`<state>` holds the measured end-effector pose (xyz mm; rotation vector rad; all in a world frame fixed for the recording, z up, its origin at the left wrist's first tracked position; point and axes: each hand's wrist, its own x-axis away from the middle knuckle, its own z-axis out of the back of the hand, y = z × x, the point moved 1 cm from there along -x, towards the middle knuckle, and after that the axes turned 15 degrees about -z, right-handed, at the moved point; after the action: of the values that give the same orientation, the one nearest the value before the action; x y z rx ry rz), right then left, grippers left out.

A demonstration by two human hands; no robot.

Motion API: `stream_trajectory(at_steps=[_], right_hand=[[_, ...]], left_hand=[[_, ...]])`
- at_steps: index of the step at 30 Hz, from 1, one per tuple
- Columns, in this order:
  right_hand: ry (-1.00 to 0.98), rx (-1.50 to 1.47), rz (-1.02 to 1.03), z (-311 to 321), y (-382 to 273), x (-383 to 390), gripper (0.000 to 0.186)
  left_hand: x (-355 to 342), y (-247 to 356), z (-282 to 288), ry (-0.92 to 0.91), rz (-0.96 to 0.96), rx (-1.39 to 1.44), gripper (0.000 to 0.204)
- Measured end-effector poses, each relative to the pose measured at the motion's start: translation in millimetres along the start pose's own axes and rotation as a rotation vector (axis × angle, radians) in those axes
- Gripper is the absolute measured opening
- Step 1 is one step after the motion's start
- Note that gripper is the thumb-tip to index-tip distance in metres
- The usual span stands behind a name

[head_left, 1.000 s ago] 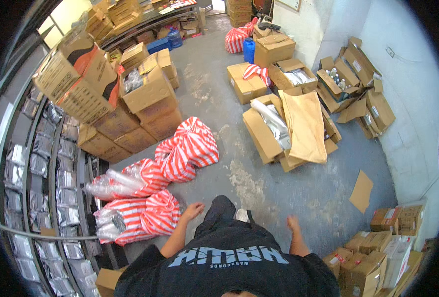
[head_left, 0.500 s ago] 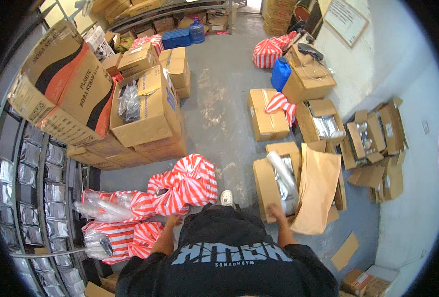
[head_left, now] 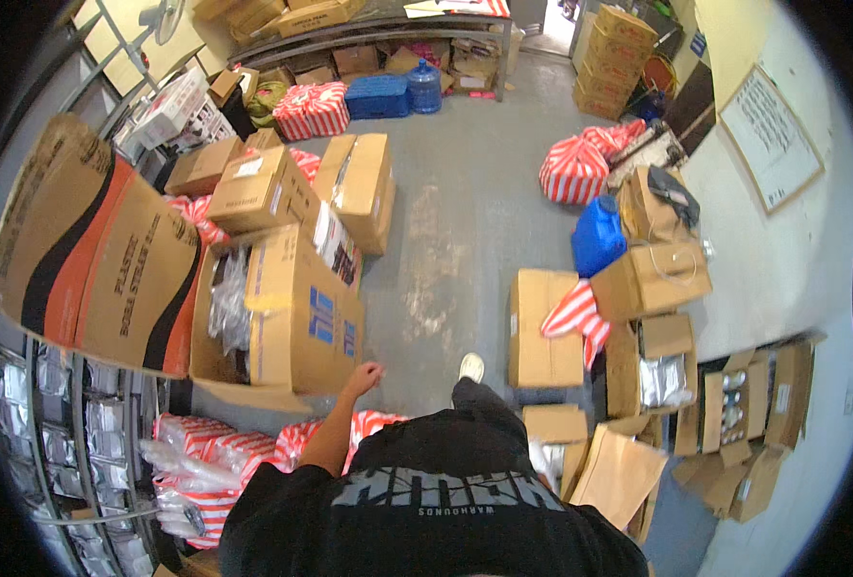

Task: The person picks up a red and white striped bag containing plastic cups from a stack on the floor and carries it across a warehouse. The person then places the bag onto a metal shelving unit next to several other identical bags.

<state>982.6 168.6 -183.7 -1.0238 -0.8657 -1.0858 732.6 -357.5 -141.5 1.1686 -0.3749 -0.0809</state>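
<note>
My left hand (head_left: 365, 376) hangs beside the lower right corner of a large open carton (head_left: 292, 322), its fingers loosely bent and nothing visible in it. Clear plastic packaging (head_left: 230, 303) shows inside that carton. Below my left forearm, red-and-white striped bags (head_left: 296, 441) lie on the floor. My right hand is hidden behind my body, on the side where an open carton (head_left: 555, 423) and a brown cardboard sheet (head_left: 619, 473) stand. One white shoe (head_left: 471, 366) is forward on the grey floor.
A tall printed carton (head_left: 109, 260) and stacked boxes (head_left: 354, 192) line the left. On the right stand a closed carton (head_left: 546, 327), a blue jerrycan (head_left: 598, 238) and opened cartons (head_left: 734, 404). A grey floor aisle (head_left: 436, 231) runs between them toward a metal bench (head_left: 369, 48).
I have moved forward, and the cartons on both sides sit nearer or lower in view. My left hand has come up beside the large carton. My right hand has gone out of sight.
</note>
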Motion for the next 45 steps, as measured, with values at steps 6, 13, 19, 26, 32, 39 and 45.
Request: stream_trajectory(at_steps=[6,13,19,26,32,39,45], right_hand=[[0.211,-0.093,0.599,86,-440,-62,0.029],[-0.053,-0.271,0.741,70,-830,-91,0.022],[-0.126,-0.021,0.521,7,-893,-174,0.025],[-0.12,-0.09,-0.341,47,-843,-195,0.038],[-0.13,-0.108,-0.323,33,-1000,-250,0.032],[-0.138,0.279,0.089,56,-1355,-368,0.025],[-0.08,0.056,0.643,40,-1777,-376,0.033]], left_hand=[[-48,1,41,-0.024,0.343,0.05,0.029],[-171,25,48,0.18,0.196,-0.047,0.028],[-344,14,146,0.2,0.259,-0.037,0.027],[-714,58,325,0.128,0.299,0.114,0.025],[-996,125,414,0.275,0.017,0.03,0.027],[-1166,168,434,0.13,0.09,-0.047,0.034],[-1217,129,503,0.399,0.297,0.288,0.033]])
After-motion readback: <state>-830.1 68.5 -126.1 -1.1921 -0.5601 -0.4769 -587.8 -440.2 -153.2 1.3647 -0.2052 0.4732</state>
